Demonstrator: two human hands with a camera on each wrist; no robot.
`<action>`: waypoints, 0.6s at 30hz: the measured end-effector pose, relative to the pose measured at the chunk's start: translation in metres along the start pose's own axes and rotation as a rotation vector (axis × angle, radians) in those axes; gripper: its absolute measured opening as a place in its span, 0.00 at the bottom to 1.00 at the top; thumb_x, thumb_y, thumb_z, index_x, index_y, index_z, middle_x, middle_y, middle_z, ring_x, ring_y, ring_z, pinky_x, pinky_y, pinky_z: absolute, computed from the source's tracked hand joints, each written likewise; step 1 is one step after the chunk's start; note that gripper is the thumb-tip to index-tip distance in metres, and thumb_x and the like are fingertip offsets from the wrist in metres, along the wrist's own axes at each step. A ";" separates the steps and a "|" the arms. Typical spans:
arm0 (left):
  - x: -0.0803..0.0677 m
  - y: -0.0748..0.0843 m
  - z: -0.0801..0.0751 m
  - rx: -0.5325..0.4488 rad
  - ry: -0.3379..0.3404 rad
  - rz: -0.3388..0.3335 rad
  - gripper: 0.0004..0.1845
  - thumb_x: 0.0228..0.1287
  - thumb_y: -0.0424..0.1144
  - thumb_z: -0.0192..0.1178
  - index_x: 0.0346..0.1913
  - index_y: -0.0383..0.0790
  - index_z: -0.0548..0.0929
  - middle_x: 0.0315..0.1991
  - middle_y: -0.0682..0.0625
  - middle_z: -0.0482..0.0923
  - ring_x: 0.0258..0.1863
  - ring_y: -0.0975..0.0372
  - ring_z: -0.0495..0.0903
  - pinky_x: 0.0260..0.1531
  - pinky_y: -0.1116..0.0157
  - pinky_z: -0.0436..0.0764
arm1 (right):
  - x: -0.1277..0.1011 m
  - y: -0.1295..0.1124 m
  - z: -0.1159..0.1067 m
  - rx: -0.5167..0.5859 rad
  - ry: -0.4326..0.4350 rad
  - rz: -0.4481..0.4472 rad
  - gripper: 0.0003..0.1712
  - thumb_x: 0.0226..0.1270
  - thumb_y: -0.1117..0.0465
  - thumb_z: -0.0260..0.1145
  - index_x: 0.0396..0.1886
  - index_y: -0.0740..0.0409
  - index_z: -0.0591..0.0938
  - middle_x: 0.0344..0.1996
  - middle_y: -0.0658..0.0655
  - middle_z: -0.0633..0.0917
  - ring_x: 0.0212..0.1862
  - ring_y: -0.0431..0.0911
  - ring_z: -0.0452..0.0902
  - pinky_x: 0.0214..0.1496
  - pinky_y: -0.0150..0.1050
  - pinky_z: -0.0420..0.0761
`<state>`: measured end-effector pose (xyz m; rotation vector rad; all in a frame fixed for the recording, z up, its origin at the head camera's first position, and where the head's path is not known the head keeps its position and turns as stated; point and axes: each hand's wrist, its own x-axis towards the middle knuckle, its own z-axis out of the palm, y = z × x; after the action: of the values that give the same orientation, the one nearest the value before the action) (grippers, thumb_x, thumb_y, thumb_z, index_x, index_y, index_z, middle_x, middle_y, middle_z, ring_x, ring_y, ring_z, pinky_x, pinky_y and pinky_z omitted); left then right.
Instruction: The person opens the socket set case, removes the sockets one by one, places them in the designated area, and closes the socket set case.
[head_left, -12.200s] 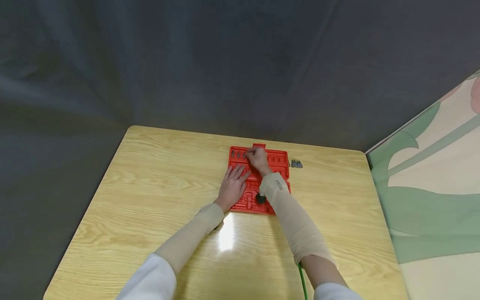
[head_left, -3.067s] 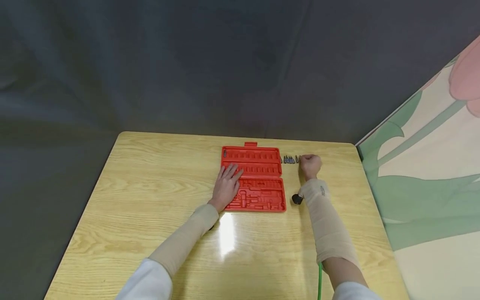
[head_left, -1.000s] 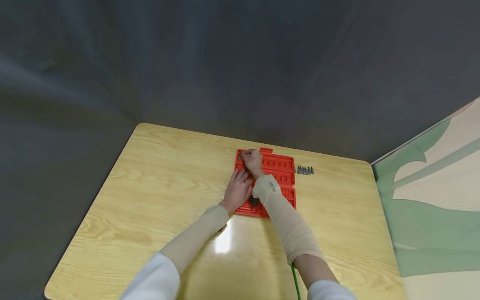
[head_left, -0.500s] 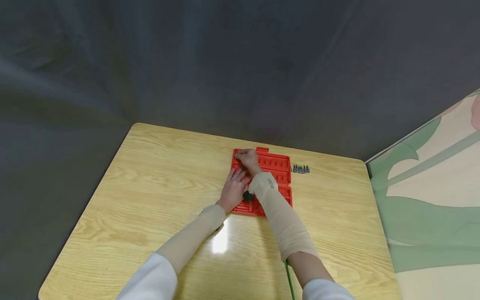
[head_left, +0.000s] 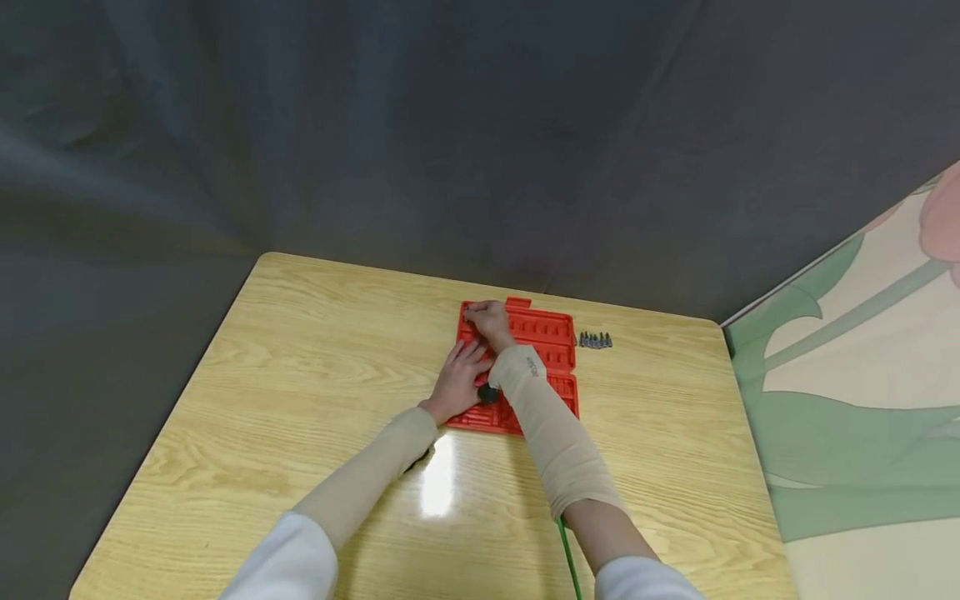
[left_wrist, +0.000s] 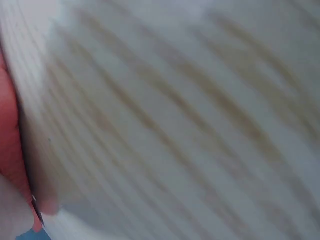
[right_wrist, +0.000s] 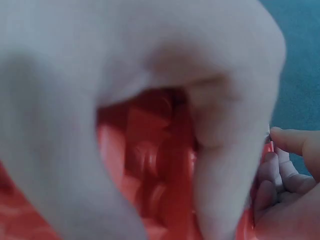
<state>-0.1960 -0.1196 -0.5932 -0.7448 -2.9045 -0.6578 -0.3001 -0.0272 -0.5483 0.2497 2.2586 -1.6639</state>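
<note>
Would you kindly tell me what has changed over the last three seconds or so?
The right hand left the row of bits beside the red case and crossed to the case's far left corner, fingers curled there. The left hand stayed flat on the case; the case stayed put.

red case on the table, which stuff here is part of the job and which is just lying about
In hand:
- red case, held flat by the left hand
- right hand working at the case's far left corner
- row of small grey bits on the table right of the case

Lying about:
- wooden table
- grey backdrop cloth
- green cable
</note>
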 end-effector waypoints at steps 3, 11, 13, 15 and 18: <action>-0.002 -0.003 0.002 -0.019 0.009 0.013 0.28 0.59 0.53 0.66 0.60 0.43 0.81 0.68 0.43 0.67 0.70 0.52 0.59 0.71 0.53 0.46 | -0.001 0.000 0.001 -0.002 -0.011 -0.002 0.09 0.66 0.66 0.65 0.41 0.68 0.83 0.30 0.57 0.82 0.27 0.42 0.75 0.31 0.32 0.77; -0.005 -0.002 0.005 -0.036 0.066 0.055 0.23 0.54 0.42 0.70 0.55 0.46 0.85 0.64 0.46 0.72 0.69 0.53 0.62 0.71 0.52 0.48 | 0.004 0.004 0.000 0.078 -0.011 0.008 0.06 0.67 0.66 0.64 0.40 0.66 0.81 0.33 0.59 0.82 0.32 0.45 0.78 0.39 0.38 0.81; -0.006 -0.002 0.006 -0.037 0.103 0.077 0.22 0.51 0.36 0.69 0.54 0.45 0.85 0.63 0.45 0.73 0.68 0.53 0.64 0.70 0.52 0.50 | 0.004 0.004 0.001 0.088 -0.016 0.010 0.06 0.67 0.66 0.64 0.40 0.66 0.81 0.33 0.59 0.82 0.33 0.46 0.79 0.39 0.38 0.81; -0.007 -0.002 0.006 -0.027 0.139 0.100 0.22 0.50 0.35 0.68 0.52 0.44 0.86 0.62 0.45 0.74 0.68 0.54 0.64 0.70 0.54 0.51 | 0.005 0.003 0.000 0.090 -0.021 0.010 0.07 0.68 0.66 0.63 0.40 0.66 0.81 0.32 0.59 0.82 0.33 0.46 0.78 0.38 0.36 0.79; -0.007 0.000 0.004 -0.022 0.128 0.100 0.25 0.49 0.32 0.68 0.55 0.45 0.85 0.63 0.46 0.73 0.69 0.56 0.63 0.71 0.55 0.51 | 0.005 0.000 -0.005 0.111 -0.056 0.022 0.10 0.70 0.66 0.61 0.44 0.68 0.80 0.33 0.59 0.82 0.34 0.47 0.77 0.38 0.35 0.77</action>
<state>-0.1899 -0.1212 -0.5986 -0.8122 -2.7292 -0.7008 -0.3058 -0.0228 -0.5493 0.2504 2.1188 -1.7655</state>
